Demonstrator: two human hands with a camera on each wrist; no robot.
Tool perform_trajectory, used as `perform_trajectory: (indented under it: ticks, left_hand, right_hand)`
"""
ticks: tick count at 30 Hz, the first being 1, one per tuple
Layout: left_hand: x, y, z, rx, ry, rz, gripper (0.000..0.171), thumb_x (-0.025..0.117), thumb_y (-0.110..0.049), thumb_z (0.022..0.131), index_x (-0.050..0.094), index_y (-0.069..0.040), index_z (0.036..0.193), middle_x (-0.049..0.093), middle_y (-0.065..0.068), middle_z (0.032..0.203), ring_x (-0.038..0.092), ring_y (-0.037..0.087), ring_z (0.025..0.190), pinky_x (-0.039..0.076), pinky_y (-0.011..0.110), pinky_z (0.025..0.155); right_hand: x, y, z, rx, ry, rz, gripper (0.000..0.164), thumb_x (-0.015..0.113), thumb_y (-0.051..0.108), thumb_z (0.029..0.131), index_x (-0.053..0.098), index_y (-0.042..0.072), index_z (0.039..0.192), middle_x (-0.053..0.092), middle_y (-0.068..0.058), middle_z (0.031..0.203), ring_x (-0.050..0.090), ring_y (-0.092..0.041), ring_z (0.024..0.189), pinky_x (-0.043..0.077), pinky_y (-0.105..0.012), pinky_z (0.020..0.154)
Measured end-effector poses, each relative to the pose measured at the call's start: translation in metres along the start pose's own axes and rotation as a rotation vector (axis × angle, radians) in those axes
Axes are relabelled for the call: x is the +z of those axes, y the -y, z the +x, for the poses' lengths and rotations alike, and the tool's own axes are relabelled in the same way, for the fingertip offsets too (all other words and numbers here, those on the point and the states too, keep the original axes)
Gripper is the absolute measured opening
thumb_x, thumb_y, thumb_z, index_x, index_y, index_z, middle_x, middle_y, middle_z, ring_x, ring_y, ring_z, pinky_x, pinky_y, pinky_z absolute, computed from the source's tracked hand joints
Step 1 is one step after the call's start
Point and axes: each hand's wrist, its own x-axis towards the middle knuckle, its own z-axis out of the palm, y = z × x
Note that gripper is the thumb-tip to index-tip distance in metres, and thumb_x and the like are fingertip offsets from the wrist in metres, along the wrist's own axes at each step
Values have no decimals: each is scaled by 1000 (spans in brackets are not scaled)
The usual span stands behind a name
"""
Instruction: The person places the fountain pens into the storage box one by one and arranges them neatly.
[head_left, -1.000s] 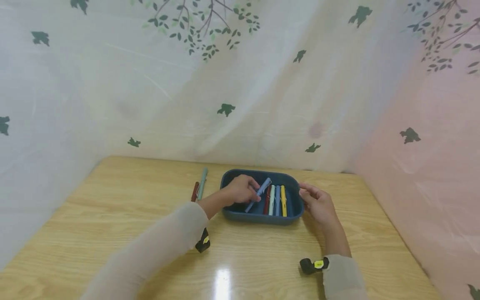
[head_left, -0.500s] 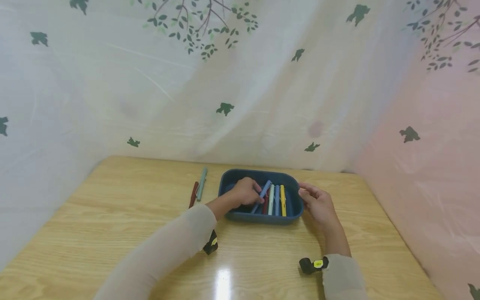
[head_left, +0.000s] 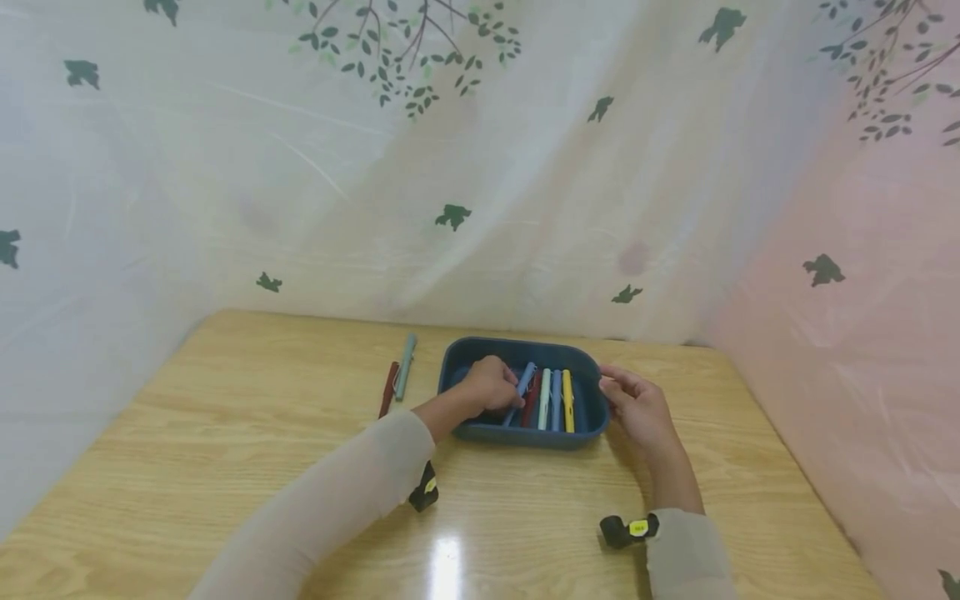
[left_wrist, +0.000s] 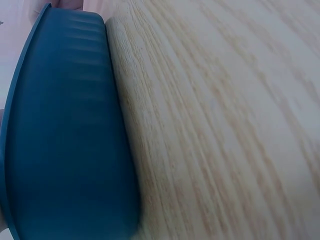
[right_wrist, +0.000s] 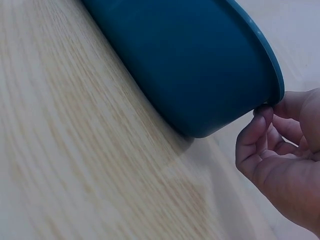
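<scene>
My left hand (head_left: 489, 387) reaches over the near side of a dark blue rounded tray (head_left: 517, 437) and pinches a blue pen (head_left: 527, 378) inside it. That pen leans beside a dark red pen (head_left: 531, 402); its lower end is partly hidden by my fingers. Further right in the tray lie a pale mint pen (head_left: 544, 400), a second blue pen (head_left: 556, 402) and a yellow pen (head_left: 567, 402), side by side. At the tray's right end my right hand (head_left: 637, 410) grips the rim between thumb and fingers, as the right wrist view shows up close.
On the wooden table (head_left: 247, 433), left of the tray, lie a green pen (head_left: 406, 367) and another dark red pen (head_left: 388, 390). A printed curtain (head_left: 337, 208) hangs behind the table and along its sides. The left wrist view has mostly the tray's outer wall (left_wrist: 70, 130).
My left hand has shifted slightly right and lowered the blue pen into the tray next to the dark red pen, which now slants a little. The right hand stays at the rim.
</scene>
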Motion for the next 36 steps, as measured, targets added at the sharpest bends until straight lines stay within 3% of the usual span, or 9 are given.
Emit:
perform_trajectory:
  ticks: [8, 13, 19, 25, 36]
  left_hand:
    - [-2, 1, -1, 2, -19, 16, 18, 87, -7, 77, 72, -4, 86, 68, 3, 87, 62, 19, 82, 54, 30, 69]
    - [1, -2, -1, -10, -8, 15, 16, 88, -9, 78, 72, -6, 81, 68, 1, 82, 61, 16, 77, 50, 28, 64]
    - [6, -7, -1, -53, 45, -26, 31, 85, -6, 82, 60, -10, 63, 58, 0, 60, 56, 13, 53, 42, 25, 50]
    - [5, -5, 0, -75, 46, -98, 22, 86, -1, 79, 66, -3, 85, 68, 8, 78, 69, 18, 57, 57, 28, 60]
    - [5, -5, 0, -94, 59, -130, 25, 85, 1, 81, 65, 0, 95, 67, 10, 84, 68, 19, 56, 58, 28, 55]
  right_hand:
    - [-1, 1, 0, -10, 4, -4, 43, 59, 24, 106, 56, 7, 146, 64, 0, 112, 60, -10, 90, 56, -22, 75]
    - [0, 1, 0, -9, -1, -8, 43, 59, 24, 106, 56, 7, 145, 64, -1, 115, 61, -10, 91, 56, -22, 76]
    - [1, 0, 0, -12, 1, 0, 43, 59, 23, 106, 56, 6, 145, 64, 1, 109, 61, -9, 88, 56, -22, 74]
    - [1, 0, 0, -12, 9, -8, 44, 59, 26, 106, 56, 7, 146, 63, -2, 116, 60, -10, 92, 56, -22, 77]
    - [1, 0, 0, -13, 7, 15, 44, 59, 24, 106, 55, 5, 146, 64, 2, 111, 60, -8, 91, 56, -21, 76]
